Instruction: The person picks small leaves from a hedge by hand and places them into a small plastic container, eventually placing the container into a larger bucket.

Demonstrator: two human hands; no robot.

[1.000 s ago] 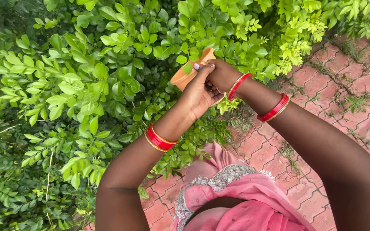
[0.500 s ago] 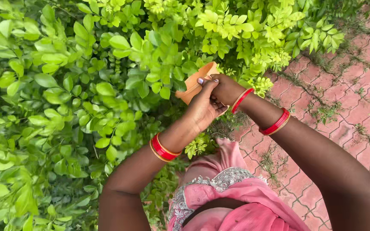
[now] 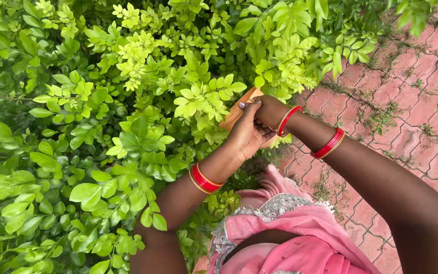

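Head cam view, both hands up at the edge of the hedge. Left hand (image 3: 247, 134) and right hand (image 3: 269, 110) are clamped together on a small terracotta-coloured clay cup (image 3: 239, 112), tilted, its rim pointing up and away from me into the leaves. The left fingers wrap the cup's near side, with a painted thumbnail on top; the right hand closes over it from the far side, knuckles touching the left fingertips. So both grips are closed on the cup, nothing loose.

The cup sits right at the grip, half hidden: a sprig of the light green leafy shrub (image 3: 143, 101) hangs over its mouth on the side away from the hands. I can't see inside, so I can't tell whether it holds anything.

Around the grip: red and gold bangles (image 3: 205, 180) on the left wrist just behind the hand, and more red bangles (image 3: 329, 143) on the right forearm, with another at the wrist. Below the forearms there's a pink embroidered garment (image 3: 280, 233). To the right of the hands, reddish interlocking paving bricks (image 3: 411, 127) with weeds in the joints.

Progress, my read: the cup is in hand and pressed against the foliage, so the reach is done. No picked leaf or flower shows in the fingers, nothing visibly collected. Whatever is meant to go in looks not yet done, judging from this frame.
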